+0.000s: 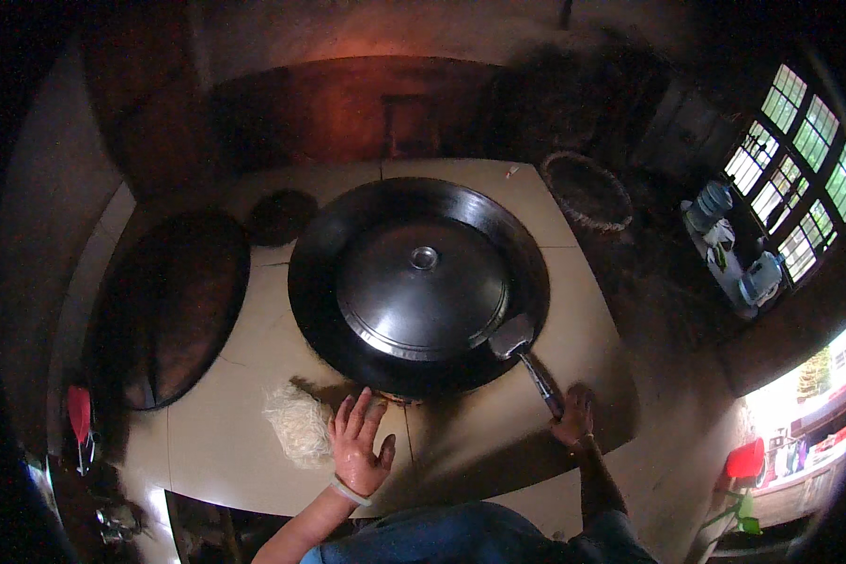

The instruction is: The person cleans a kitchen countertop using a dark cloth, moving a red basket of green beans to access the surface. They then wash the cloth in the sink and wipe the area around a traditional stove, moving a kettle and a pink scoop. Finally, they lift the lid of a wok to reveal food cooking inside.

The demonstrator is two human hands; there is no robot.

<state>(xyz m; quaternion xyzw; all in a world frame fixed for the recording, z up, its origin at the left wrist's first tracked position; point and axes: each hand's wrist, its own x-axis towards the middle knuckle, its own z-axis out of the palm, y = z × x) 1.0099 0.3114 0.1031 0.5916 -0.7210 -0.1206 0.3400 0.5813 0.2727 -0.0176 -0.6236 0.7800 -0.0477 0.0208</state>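
A large dark wok [310,289] is set into the tiled stove top before me. Inside it sits a domed metal lid [423,296] with a round knob. My left hand [358,448] is held palm down near the front rim, fingers apart and holding nothing. Just left of it lies a pale clump of stringy strands [298,426]. A metal spatula [529,366] lies across the wok's right front rim, its blade over the wok. My right hand [575,416] is at the end of its handle; shadow hides whether the fingers close around it.
Another large round dark pan or cover [183,303] is at the left, beside a smaller dark round opening [282,217]. A round basket-like rim [585,192] stands beyond the right edge. Plastic jugs [761,278] rest by the barred window [793,169]. A red bucket [746,458] is lower right.
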